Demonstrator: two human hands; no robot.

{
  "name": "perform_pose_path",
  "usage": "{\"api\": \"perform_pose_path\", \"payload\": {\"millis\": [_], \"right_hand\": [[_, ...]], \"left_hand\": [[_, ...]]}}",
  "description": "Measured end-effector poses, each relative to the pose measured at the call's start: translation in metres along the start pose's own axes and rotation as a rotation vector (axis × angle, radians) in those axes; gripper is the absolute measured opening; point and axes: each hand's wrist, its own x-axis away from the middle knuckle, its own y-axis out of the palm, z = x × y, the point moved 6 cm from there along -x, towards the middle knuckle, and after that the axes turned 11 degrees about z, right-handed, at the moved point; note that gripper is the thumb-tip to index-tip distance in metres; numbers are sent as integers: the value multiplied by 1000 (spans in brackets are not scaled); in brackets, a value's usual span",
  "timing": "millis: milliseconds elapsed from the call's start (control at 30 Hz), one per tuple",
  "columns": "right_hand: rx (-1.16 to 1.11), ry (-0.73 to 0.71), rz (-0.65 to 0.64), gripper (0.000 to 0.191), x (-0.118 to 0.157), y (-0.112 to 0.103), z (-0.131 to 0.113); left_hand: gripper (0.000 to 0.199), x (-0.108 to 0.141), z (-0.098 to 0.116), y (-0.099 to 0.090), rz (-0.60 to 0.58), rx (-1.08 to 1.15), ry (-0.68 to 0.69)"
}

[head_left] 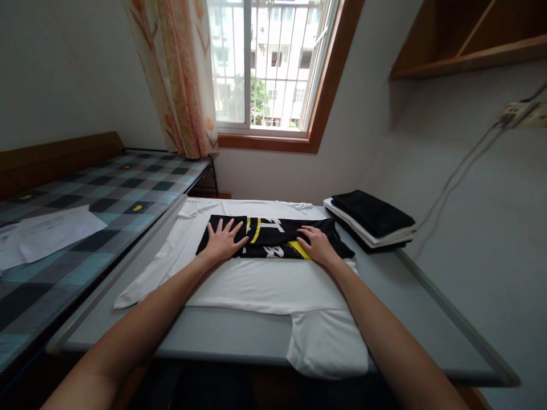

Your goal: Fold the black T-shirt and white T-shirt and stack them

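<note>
A black garment with white letters and yellow stripes lies folded into a long strip across a spread white T-shirt. On the strip's left end my left hand rests flat, fingers spread. My right hand lies palm down near its right end, fingers stretched out and slightly bent over the cloth. Neither hand grips anything. One sleeve of the white T-shirt hangs over the table's front edge, and part of the shirt is hidden under the black garment and my arms.
A grey table carries the clothes. At its back right sits a stack of folded black and white clothes. Left of it stands a bed with a checked mattress and papers. Cables hang along the right wall.
</note>
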Motion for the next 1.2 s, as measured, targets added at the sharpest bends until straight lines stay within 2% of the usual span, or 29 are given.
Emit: {"api": "perform_pose_path", "payload": {"millis": [467,967,1133,1200], "right_hand": [[-5,4,5,36,0,-1,0],[1,0,15,36,0,-2,0],[-45,-128,105,43,-1,-10,-23],[-47,-191,56,49,2,-5,-38]], "left_hand": [[69,1,4,2,17,4,75],[67,1,4,2,15,10,76],[66,0,3,4,19,7,75],[66,0,4,3,21,-1,76]]}}
